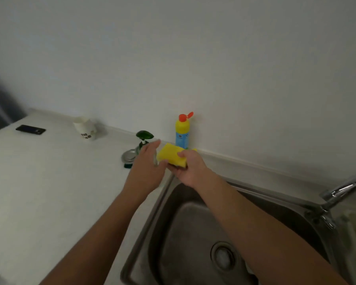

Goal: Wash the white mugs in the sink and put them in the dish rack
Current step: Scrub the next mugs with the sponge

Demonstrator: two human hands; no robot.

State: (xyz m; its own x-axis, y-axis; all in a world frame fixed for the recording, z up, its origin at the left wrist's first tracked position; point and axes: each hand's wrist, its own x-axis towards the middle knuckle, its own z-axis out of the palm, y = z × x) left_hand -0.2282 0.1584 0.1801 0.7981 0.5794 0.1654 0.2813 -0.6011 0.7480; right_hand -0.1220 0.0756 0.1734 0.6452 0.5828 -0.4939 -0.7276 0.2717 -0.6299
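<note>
grips yellow sponge (171, 156) in right hand (190, 169), holds left hand (146, 163) open alongside; may topple open-capped dish soap bottle (182, 133) just beyond both hands if reaching hastily.

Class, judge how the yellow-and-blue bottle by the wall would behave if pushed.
The bottle stands tall and narrow, so it probably tips easily. Its orange cap is flipped open, so a fall might spill its contents.

Your right hand (190, 167) grips a yellow rectangular sponge (171, 156) above the back left corner of the stainless steel sink (173, 233). Your left hand (146, 163), fingers straight, is just beside it. A white ceramic mug (84, 128) sits on the white bench (39, 182), well apart to the left.
</note>
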